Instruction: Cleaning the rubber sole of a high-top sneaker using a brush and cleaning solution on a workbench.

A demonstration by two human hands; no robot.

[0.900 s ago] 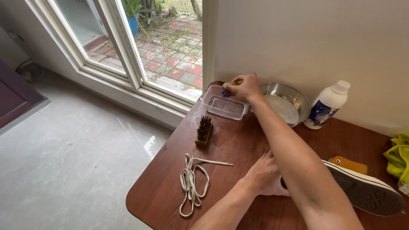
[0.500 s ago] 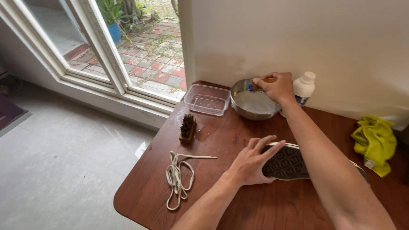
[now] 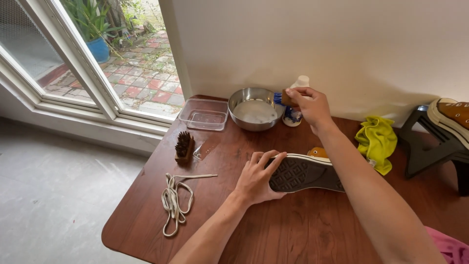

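Observation:
My left hand (image 3: 256, 178) rests on the toe of a mustard canvas shoe (image 3: 305, 172) lying on its side on the wooden table (image 3: 293, 230), sole facing me. My right hand (image 3: 309, 105) is raised by the right rim of a steel bowl (image 3: 254, 108) holding soapy water, and pinches a small brown-and-blue brush (image 3: 282, 98). Just behind that hand stands a white bottle (image 3: 296, 113) against the wall.
A clear plastic tub (image 3: 203, 115) sits left of the bowl, a wooden bristle brush (image 3: 184, 146) and white laces (image 3: 175, 201) nearer the table's left edge. A yellow cloth (image 3: 377, 142) lies at right, beside a dark stand (image 3: 432, 144) carrying a second shoe (image 3: 452, 116). Glass doors (image 3: 83, 58) are at left.
My right hand has moved from the plastic tub rightward to the steel bowl, carrying the small brush. My left hand has settled onto the shoe's toe. The view has shifted right.

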